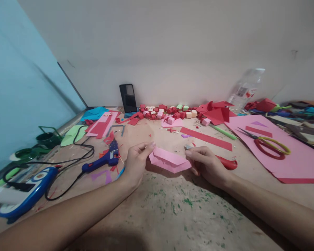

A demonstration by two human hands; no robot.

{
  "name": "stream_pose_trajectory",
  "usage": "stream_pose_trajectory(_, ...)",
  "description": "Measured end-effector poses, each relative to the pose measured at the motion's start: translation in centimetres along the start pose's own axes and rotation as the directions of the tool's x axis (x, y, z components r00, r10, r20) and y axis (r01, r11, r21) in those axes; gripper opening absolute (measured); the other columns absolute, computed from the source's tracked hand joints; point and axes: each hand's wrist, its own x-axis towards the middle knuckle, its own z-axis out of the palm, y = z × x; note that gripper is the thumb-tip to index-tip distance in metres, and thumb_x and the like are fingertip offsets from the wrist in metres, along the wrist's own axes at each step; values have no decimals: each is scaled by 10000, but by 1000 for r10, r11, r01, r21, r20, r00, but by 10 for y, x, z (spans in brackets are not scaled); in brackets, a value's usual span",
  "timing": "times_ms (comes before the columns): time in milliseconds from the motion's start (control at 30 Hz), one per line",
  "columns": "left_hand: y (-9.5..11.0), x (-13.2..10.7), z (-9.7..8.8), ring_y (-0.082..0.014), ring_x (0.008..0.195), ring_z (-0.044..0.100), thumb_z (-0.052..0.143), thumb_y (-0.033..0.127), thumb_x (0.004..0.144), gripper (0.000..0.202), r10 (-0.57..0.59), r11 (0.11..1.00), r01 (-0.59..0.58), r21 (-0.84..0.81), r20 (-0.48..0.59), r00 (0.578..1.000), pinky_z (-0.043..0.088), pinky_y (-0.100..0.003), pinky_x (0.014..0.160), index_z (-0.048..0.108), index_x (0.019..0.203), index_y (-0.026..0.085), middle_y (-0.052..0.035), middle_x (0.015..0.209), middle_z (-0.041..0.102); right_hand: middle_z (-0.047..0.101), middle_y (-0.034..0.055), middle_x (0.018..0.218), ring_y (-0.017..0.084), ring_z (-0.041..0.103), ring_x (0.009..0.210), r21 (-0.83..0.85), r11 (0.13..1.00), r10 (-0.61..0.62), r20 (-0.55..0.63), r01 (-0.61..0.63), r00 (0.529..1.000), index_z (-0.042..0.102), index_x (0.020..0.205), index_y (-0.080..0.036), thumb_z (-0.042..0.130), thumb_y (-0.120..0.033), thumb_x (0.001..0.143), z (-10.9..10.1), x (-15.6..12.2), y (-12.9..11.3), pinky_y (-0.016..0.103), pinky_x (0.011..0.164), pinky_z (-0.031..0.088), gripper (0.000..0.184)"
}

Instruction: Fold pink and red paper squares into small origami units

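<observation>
A folded piece of pink paper (170, 161) is held up just above the table, its creased flaps partly raised. My left hand (138, 160) pinches its left end between thumb and fingers. At the right end, my right hand (208, 164) has its fingers closed on the corner. Behind that hand lies a red-handled cutter (227, 162); a grey tip shows by my thumb and its middle is hidden. A long red paper strip (206, 138) lies beyond. Scissors (270, 146) rest on a pink sheet (298, 153) to the right.
A blue glue gun (104, 160) with a black cord lies left, near a blue-and-white device (32, 191). Small paper cubes (161, 114) line the back wall. A phone (128, 98) and plastic bottle (247, 89) lean there. Green scraps (188, 202) litter the front.
</observation>
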Motion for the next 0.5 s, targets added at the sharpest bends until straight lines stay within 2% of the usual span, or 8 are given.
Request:
stream_pose_trajectory(133,0,-4,0,-73,385,405,784,440,780,349,-75,994,67,85,86,993,261,-203,383,630,623,168,55,464,515,431,-39,405,93,324,403,-101,994,-25,48,29,999,579,499,-188,710,-614,854,-2,-1,-1,283,445,179,569)
stream_pose_trajectory(233,1,-7,0,-59,296,294,748,497,825,375,-112,975,72,211,183,977,170,-210,330,650,661,175,88,372,407,449,-45,499,93,344,480,-234,972,1,161,37,987,600,552,-176,775,-583,826,0,-3,-6,268,472,202,521)
stream_pose_trajectory(333,2,-9,1,-52,301,299,724,514,849,387,-91,969,32,246,230,969,188,-193,326,668,694,164,90,373,388,494,-35,557,97,376,523,-298,955,43,190,16,981,651,606,-164,841,-543,772,4,-4,-10,255,484,228,455)
stream_pose_trajectory(400,3,-7,2,-50,317,339,730,505,843,352,-80,976,28,218,235,969,223,-181,323,707,834,154,82,446,469,500,-33,546,97,382,504,-263,965,40,137,-3,990,657,608,-166,835,-564,772,6,-4,-8,253,467,230,466)
stream_pose_trajectory(500,3,-5,2,-50,391,475,782,460,795,473,-55,989,27,143,194,979,335,-176,339,670,1159,179,20,798,683,514,-30,528,102,409,459,-105,994,16,-12,-17,1000,653,619,-175,819,-591,780,7,-1,-1,251,440,266,475)
